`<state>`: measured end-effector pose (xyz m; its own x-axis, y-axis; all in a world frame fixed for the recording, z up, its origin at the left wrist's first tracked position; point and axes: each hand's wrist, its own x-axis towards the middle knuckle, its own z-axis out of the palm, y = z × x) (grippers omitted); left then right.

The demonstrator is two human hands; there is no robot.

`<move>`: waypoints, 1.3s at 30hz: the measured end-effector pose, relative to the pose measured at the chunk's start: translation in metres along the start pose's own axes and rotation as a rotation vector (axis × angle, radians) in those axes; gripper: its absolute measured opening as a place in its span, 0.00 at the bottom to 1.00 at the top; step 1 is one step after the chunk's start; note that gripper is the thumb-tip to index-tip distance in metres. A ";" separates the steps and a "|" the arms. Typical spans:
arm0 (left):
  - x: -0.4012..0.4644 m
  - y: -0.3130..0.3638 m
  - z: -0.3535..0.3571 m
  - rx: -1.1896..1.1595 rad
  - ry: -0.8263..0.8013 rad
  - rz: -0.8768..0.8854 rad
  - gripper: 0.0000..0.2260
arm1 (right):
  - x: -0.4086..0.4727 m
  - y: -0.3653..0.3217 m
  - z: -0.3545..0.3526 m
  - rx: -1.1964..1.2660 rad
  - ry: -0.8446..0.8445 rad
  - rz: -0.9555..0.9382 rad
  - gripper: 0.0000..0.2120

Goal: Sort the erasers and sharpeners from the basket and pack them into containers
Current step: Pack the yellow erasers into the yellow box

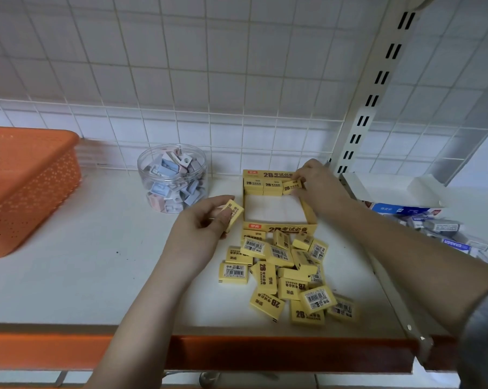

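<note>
A yellow cardboard eraser box (281,228) lies open on the white shelf, with a row of yellow erasers (262,186) along its far wall. My right hand (317,181) pinches a yellow eraser (292,186) at the right end of that row. My left hand (206,220) grips another yellow eraser (234,214) just left of the box. A loose pile of yellow erasers (287,273) lies in front of the box. A clear round jar (172,178) at the back holds several pastel sharpeners.
An orange perforated basket (27,186) stands at the left, tilted. White and blue boxes of other erasers (422,217) lie on the neighbouring shelf to the right. A wire grid wall (181,80) rises behind. The shelf's orange front edge (237,352) runs below.
</note>
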<state>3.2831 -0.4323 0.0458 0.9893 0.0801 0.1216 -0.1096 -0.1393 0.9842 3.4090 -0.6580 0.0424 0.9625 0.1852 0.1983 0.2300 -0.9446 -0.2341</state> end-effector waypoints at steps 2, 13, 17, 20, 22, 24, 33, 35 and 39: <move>0.001 -0.001 0.000 -0.022 -0.003 -0.034 0.10 | 0.001 0.000 0.001 -0.082 0.001 -0.032 0.14; 0.011 0.016 0.005 -0.444 -0.169 -0.283 0.13 | 0.007 0.006 0.017 -0.382 0.038 -0.033 0.10; 0.024 0.015 0.011 -0.082 -0.167 -0.123 0.11 | 0.009 0.004 0.016 -0.365 -0.008 -0.024 0.12; 0.045 0.019 0.021 0.111 -0.182 -0.057 0.08 | -0.003 0.001 0.004 -0.217 -0.039 0.045 0.13; 0.065 0.023 0.031 0.318 -0.193 0.044 0.07 | -0.023 -0.005 -0.010 -0.054 -0.023 0.099 0.13; 0.083 0.026 0.044 0.445 -0.228 0.153 0.07 | -0.051 -0.009 -0.025 0.050 0.027 0.154 0.11; 0.128 -0.001 0.097 0.668 -0.245 0.299 0.13 | -0.180 -0.022 -0.030 0.199 0.150 0.319 0.07; 0.127 -0.008 0.104 0.704 -0.229 0.283 0.13 | -0.195 -0.025 -0.022 0.221 0.176 0.360 0.07; 0.122 -0.016 0.111 0.752 -0.193 0.293 0.15 | -0.204 -0.031 -0.009 0.206 0.264 0.327 0.07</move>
<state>3.4161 -0.5299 0.0302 0.9371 -0.2233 0.2684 -0.3403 -0.7562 0.5590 3.2043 -0.6695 0.0179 0.9258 -0.2139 0.3116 -0.0300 -0.8635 -0.5035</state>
